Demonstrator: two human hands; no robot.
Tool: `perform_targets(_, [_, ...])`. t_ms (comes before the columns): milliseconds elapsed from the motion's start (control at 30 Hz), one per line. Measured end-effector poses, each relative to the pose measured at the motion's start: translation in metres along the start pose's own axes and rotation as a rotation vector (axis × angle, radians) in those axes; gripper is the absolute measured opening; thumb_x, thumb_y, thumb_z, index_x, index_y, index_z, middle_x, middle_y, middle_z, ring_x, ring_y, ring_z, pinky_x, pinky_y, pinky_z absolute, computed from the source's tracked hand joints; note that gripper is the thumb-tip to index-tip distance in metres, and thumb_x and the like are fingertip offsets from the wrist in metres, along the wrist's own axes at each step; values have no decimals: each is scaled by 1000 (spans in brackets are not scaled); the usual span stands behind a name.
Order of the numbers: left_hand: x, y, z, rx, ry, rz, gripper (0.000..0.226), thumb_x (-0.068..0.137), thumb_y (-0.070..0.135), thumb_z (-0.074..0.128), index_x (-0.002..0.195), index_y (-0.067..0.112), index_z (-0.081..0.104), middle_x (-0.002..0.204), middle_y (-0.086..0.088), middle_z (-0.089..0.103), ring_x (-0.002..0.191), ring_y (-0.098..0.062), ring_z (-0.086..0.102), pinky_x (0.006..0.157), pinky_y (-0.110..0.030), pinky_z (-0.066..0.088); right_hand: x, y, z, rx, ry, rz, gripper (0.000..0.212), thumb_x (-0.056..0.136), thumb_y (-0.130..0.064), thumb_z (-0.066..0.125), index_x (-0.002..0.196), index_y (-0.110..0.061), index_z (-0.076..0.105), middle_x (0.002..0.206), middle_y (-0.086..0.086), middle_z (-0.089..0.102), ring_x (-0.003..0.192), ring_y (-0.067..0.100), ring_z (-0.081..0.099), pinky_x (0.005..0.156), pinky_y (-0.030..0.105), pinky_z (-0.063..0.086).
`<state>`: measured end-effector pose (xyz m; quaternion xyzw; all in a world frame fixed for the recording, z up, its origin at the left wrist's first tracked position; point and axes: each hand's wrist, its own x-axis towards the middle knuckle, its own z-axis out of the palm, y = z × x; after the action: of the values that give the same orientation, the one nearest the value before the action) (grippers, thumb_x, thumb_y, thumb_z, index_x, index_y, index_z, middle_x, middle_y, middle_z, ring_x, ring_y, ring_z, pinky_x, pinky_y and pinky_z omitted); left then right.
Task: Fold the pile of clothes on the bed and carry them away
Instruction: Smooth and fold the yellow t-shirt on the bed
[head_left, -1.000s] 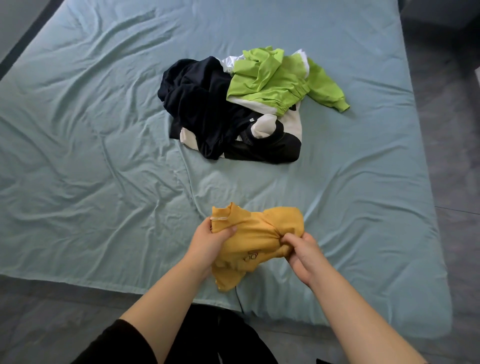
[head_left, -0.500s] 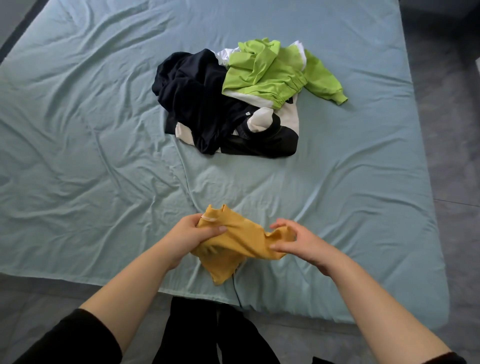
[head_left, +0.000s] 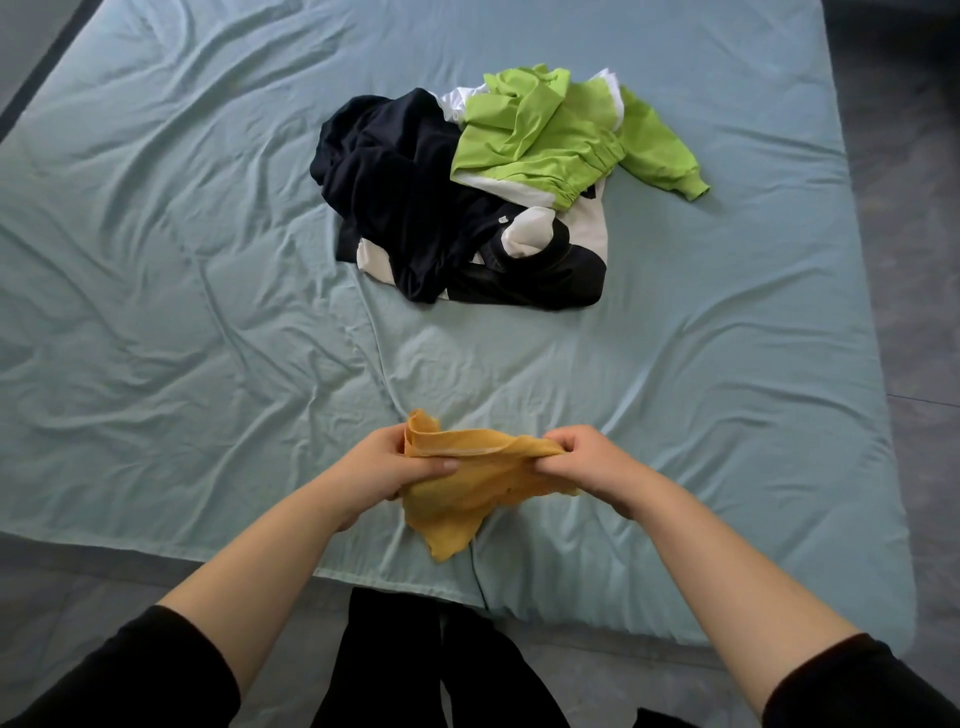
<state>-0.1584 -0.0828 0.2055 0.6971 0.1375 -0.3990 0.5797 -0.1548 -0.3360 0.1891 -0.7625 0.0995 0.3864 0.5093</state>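
Both hands hold one yellow garment (head_left: 467, 501) just above the near edge of the bed (head_left: 182, 312). The left hand (head_left: 387, 467) clamps thumb and curled fingers on one end of a hemmed edge and the right hand (head_left: 587, 460) pinches the other end. That edge runs left to right between them, and the rest hangs below. Spreading it flat probably means drawing the hands apart along that line. Farther off, mid-bed, the pile of clothes (head_left: 415, 208) lies ahead, slightly nearer the right hand.

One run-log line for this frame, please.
item: yellow garment | left hand: grips it | right hand: grips it | pile: unfolded on bed
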Motion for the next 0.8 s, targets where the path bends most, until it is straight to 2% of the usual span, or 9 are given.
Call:
perform_targets(100, [2, -5, -12, 93, 55, -9, 30, 79, 31, 80, 105, 20, 69, 95, 0, 74, 90, -14, 70, 74, -26, 59, -1, 13, -15, 12, 79, 67, 19, 80, -9, 61, 65, -17, 53, 56, -6, 44, 56, 8, 41, 48, 16, 33])
perform_targets(167, [4, -7, -23, 197, 84, -6, 27, 77, 31, 81, 95, 15, 69, 83, -2, 70, 76, -11, 68, 64, -21, 55, -1, 22, -26, 54, 138, 91, 12, 81, -10, 62, 70, -14, 60, 63, -1, 53, 61, 12, 50, 52, 21, 40])
perform_targets(233, [7, -11, -38, 276, 126, -17, 28, 77, 31, 81, 87, 8, 67, 71, 0, 61, 65, -10, 60, 61, -22, 48, -1, 31, -40, 65, 216, 87, 8, 82, -13, 66, 75, -13, 61, 69, 3, 56, 68, 14, 52, 59, 27, 40])
perform_targets(367, [30, -23, -65, 297, 221, -53, 25, 82, 34, 76, 78, 11, 68, 63, 2, 55, 63, -12, 52, 62, -27, 41, 12, 48, -62, 63, 285, 104, 23, 82, -26, 73, 75, -18, 53, 66, 0, 57, 64, 12, 49, 58, 29, 34])
perform_targets(433, [51, -27, -70, 304, 237, -57, 22, 86, 32, 72, 76, 12, 67, 63, 3, 56, 65, -13, 53, 63, -27, 42, 30, 57, -67, 78, 277, 118, 21, 84, -23, 73, 80, -17, 53, 70, 2, 61, 65, 13, 50, 58, 28, 36])
perform_targets(533, [91, -35, -69, 320, 268, -50, 17, 93, 23, 64, 86, 8, 69, 76, -4, 63, 76, -18, 57, 72, -31, 45, 68, 72, -68, 116, 259, 128, 10, 88, -11, 67, 89, -16, 58, 78, 5, 66, 71, 15, 55, 59, 21, 42])
perform_targets(633, [134, -45, -67, 331, 363, -68, 13, 94, 22, 62, 97, 11, 69, 85, -3, 66, 82, -19, 61, 66, -24, 44, 112, 88, -61, 14, 328, 125, 9, 88, -7, 65, 90, -15, 63, 72, -1, 60, 73, 15, 52, 57, 15, 40])
perform_targets(733, [175, -55, -72, 305, 461, -84, 21, 92, 21, 65, 109, 10, 68, 99, -8, 67, 98, -27, 62, 78, -30, 46, 158, 97, -55, -167, 472, 122, 5, 86, -14, 67, 84, -16, 63, 72, -2, 58, 76, 19, 53, 63, 28, 38])
perform_targets(800, [199, -54, -80, 312, 519, -52, 20, 92, 20, 64, 109, 10, 68, 95, -7, 64, 100, -29, 60, 79, -31, 44, 182, 96, -56, -193, 542, 94, 8, 87, -17, 65, 80, -18, 60, 77, 0, 62, 79, 21, 56, 65, 30, 39])
